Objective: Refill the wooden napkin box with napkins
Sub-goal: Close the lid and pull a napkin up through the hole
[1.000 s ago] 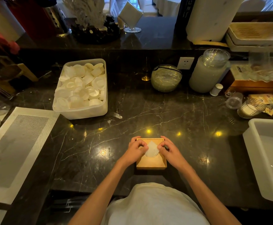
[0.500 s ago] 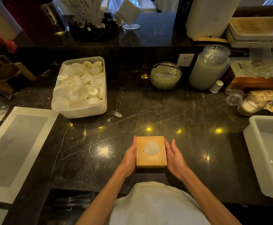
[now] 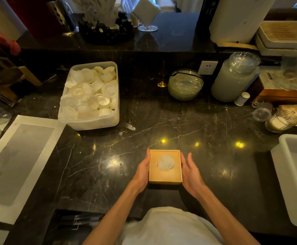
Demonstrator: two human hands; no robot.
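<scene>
The wooden napkin box (image 3: 165,177) sits on the dark marble counter (image 3: 206,131) right in front of me, lid on. A white napkin (image 3: 165,162) pokes up through the round hole in its top. My left hand (image 3: 143,171) lies flat along the box's left side, fingers straight and touching the wood. To the box's right is my right hand (image 3: 191,174), palm turned inward and fingers spread, just off that wall. Neither hand curls around anything.
A plastic tub of white cup-shaped pieces (image 3: 89,121) stands at the back left, a grey mat (image 3: 18,156) to the left. A green glass bowl (image 3: 185,84), a tall lidded jar (image 3: 232,80) and small jars stand at the back right. A white bin (image 3: 296,174) is at the right edge.
A second ago both hands' fingertips were on the box's lid at the napkin hole. They have since dropped to the box's sides; the box has stayed put.
</scene>
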